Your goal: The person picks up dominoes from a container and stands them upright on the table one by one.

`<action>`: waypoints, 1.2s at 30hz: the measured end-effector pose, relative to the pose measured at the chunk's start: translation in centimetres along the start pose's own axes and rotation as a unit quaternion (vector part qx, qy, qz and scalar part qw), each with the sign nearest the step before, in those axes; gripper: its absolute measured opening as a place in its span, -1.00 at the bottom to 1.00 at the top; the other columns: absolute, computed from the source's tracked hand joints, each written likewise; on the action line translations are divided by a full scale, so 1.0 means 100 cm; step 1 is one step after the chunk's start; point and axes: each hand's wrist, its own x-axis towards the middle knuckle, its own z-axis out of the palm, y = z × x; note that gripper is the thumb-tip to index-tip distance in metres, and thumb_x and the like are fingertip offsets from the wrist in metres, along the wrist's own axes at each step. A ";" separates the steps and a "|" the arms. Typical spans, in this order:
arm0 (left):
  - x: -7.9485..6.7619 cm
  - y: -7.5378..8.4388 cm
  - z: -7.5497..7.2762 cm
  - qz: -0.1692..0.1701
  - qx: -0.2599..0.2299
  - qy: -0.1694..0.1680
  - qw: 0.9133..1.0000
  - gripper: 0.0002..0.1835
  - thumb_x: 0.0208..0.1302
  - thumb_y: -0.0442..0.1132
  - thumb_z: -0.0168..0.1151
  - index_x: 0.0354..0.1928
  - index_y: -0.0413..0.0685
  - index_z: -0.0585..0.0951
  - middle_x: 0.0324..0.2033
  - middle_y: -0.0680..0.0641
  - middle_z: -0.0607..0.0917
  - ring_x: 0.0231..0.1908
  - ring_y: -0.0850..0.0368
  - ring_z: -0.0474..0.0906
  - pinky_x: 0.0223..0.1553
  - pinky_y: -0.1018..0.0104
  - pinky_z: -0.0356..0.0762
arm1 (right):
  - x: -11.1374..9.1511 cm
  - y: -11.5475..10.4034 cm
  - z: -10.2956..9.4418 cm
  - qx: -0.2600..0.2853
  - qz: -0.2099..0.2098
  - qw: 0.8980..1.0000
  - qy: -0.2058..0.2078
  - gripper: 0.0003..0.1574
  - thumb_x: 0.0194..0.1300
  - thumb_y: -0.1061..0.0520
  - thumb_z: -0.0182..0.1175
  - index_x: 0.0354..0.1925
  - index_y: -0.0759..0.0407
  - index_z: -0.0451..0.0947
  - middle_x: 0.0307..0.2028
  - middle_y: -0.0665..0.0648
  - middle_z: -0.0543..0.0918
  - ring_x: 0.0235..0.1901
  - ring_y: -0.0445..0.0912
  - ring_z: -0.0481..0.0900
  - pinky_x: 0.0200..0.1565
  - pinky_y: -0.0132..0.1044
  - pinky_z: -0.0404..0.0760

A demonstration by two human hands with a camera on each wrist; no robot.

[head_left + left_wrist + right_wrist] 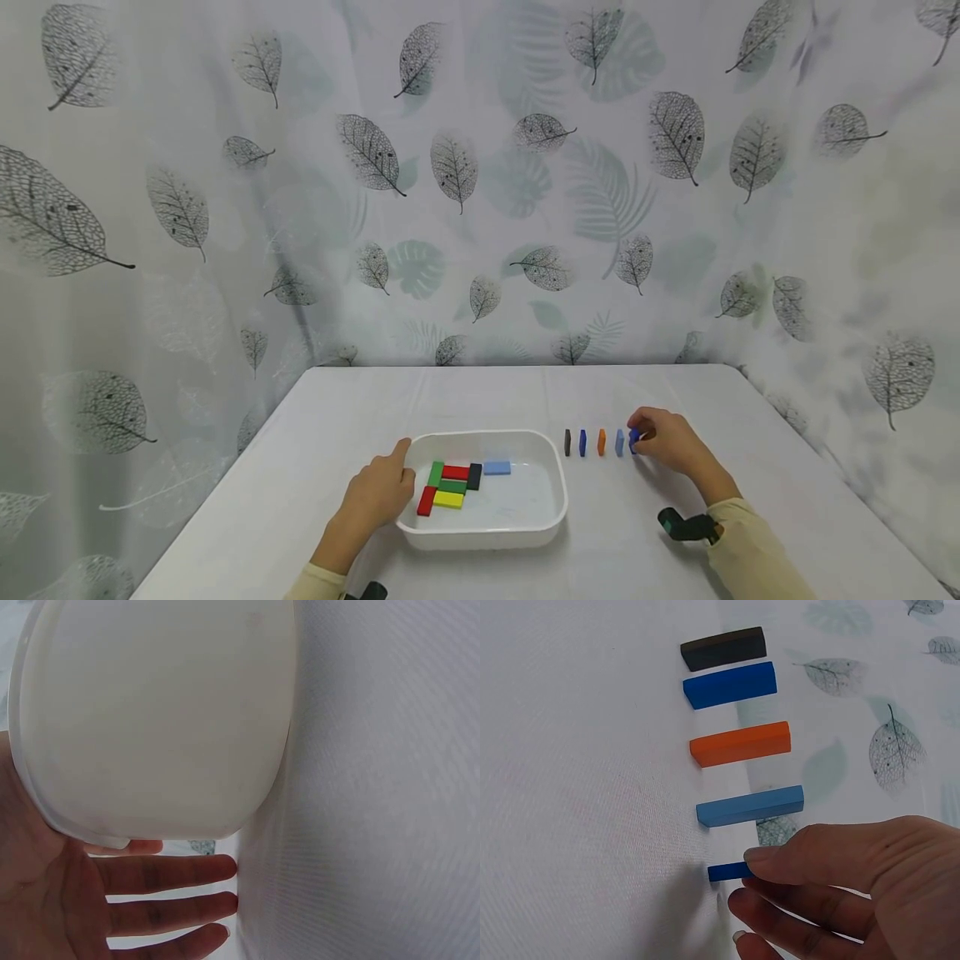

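A leaf-printed curtain [480, 221] is hanging beyond the far edge and along both sides of a white table [465, 396], whose left and right edges are spreading apart toward the near side. Smooth white surface is stretching from the far edge down to the work, and between the right hand and the table's right edge. A white tray [480, 542] with a raised rim is sitting near the middle, a narrow strip of table separating it from a row of blocks.

At the tray's left rim, a person's left hand [377, 492] is touching, its fingers extending straight, unclenched. To the right, the right hand [675, 440] is pinching a blue block [726, 871] between thumb and fingers at the row's right end; whether it is touching the table cannot be told.

Standing leftward from it are a light blue block [619, 442], an orange block [602, 442], a dark blue block [582, 442] and a dark grey block [567, 442]. Seven flat blocks [448, 500] are lying in the tray, mostly toward its left.
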 end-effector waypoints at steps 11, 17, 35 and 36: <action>0.000 -0.002 0.003 -0.009 0.002 -0.015 1.000 -0.44 0.43 -0.26 0.09 0.44 -0.27 0.40 -0.41 -0.13 0.68 -0.68 0.09 0.40 -0.65 0.25 0.42 | -0.006 -0.008 -0.010 0.012 0.012 1.000 -0.016 -0.41 0.17 0.33 0.47 0.15 0.38 0.52 0.00 0.36 0.67 -0.05 0.20 0.65 -0.04 0.12 0.65; 0.001 -0.002 0.002 -0.005 0.004 -0.005 1.000 -0.43 0.43 -0.27 0.12 0.44 -0.29 0.40 -0.37 -0.17 0.70 -0.69 0.09 0.39 -0.66 0.27 0.42 | -0.013 -0.028 -0.029 -0.009 -0.030 0.999 0.013 -0.22 0.15 0.25 0.52 0.27 0.39 0.44 0.14 0.49 0.57 0.06 0.33 0.59 -0.04 0.19 0.63; 0.000 -0.001 0.001 0.000 -0.003 -0.004 1.000 -0.44 0.43 -0.27 0.09 0.43 -0.29 0.40 -0.35 -0.18 0.72 -0.69 0.09 0.39 -0.67 0.27 0.42 | -0.028 -0.118 0.010 0.034 -0.189 0.976 0.108 -0.75 0.50 0.21 0.16 -0.35 0.03 0.67 -0.53 -0.10 0.57 -0.54 -0.20 0.47 -0.51 -0.27 0.51; 0.000 -0.001 0.001 0.002 -0.002 -0.003 1.000 -0.44 0.43 -0.28 0.09 0.43 -0.30 0.41 -0.35 -0.19 0.72 -0.69 0.09 0.39 -0.67 0.26 0.42 | -0.028 -0.123 0.015 0.037 -0.197 0.975 0.098 -0.75 0.49 0.22 0.16 -0.35 0.03 0.67 -0.54 -0.11 0.56 -0.55 -0.21 0.46 -0.53 -0.27 0.50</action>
